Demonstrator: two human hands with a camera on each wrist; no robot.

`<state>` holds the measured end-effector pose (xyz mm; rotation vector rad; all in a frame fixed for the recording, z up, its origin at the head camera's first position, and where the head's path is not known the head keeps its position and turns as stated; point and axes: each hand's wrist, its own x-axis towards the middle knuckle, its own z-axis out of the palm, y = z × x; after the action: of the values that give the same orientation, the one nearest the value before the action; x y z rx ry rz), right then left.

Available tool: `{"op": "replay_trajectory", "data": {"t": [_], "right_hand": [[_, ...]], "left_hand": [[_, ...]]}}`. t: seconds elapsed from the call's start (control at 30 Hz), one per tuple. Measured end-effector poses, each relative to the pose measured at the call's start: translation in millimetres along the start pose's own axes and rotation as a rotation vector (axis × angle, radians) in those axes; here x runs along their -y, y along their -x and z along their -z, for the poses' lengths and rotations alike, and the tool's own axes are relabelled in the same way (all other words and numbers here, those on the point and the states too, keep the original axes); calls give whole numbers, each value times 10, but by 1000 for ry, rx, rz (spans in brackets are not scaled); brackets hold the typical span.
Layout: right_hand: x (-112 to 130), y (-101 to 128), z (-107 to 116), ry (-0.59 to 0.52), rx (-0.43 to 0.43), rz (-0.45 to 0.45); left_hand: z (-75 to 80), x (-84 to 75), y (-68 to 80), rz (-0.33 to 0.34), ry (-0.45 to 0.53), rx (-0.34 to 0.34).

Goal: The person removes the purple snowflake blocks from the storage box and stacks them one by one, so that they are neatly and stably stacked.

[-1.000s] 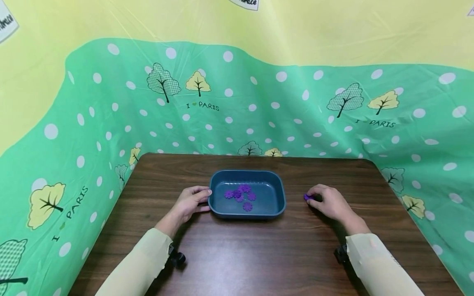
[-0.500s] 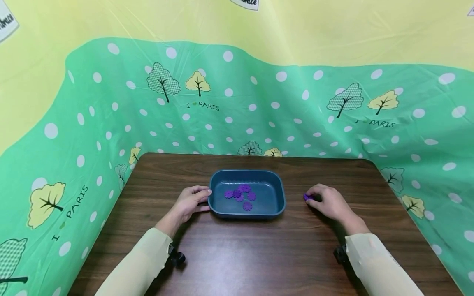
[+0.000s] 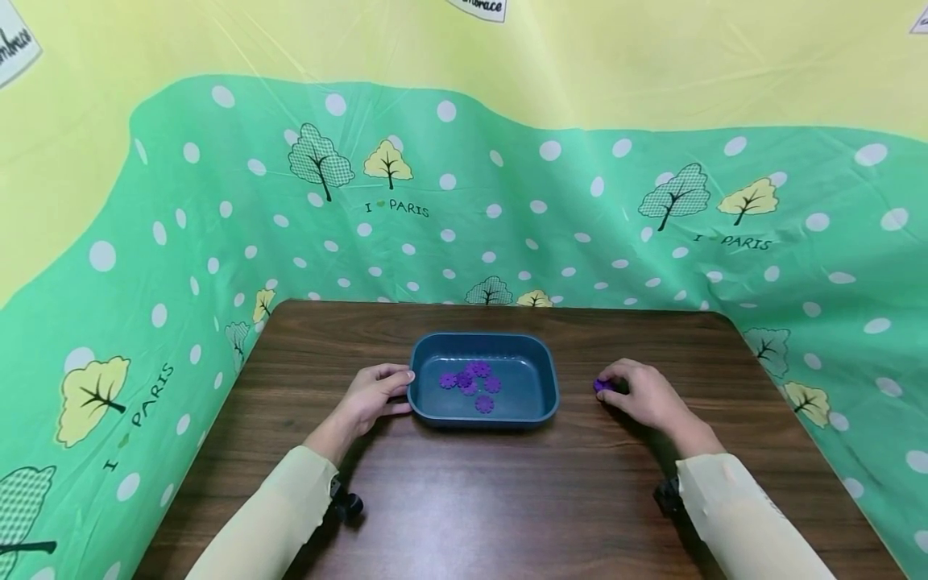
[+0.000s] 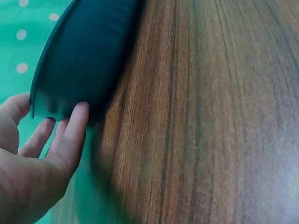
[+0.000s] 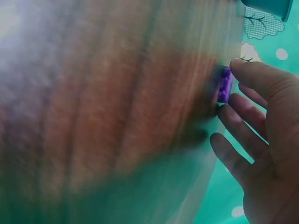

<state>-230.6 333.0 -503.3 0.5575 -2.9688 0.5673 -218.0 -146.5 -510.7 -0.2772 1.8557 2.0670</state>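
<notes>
Tray (image 3: 540, 403): one, blue, on bench (image 3: 507, 499).
Discs in tray (image 3: 471, 381): about six, purple.
Left hand (image 3: 373, 399): grips tray rim.
Right hand (image 3: 645, 395): pinches one disc (image 3: 602, 386).

We see a dark wooden desk (image 3: 507, 499) carrying a blue tray (image 3: 551, 399) and, well apart, one purple disc (image 3: 601, 386).
</notes>
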Motion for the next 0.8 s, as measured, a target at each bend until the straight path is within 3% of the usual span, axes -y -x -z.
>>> {"op": "replay_trajectory", "data": {"t": [0.4,0.8], "right_hand": [[113,-170,309,7,-8,39],[534,-430,453,-20,-29,147]], "left_hand": [[1,-7,12,-4,2,1],[1,-15,13,0,1,-4]]}}
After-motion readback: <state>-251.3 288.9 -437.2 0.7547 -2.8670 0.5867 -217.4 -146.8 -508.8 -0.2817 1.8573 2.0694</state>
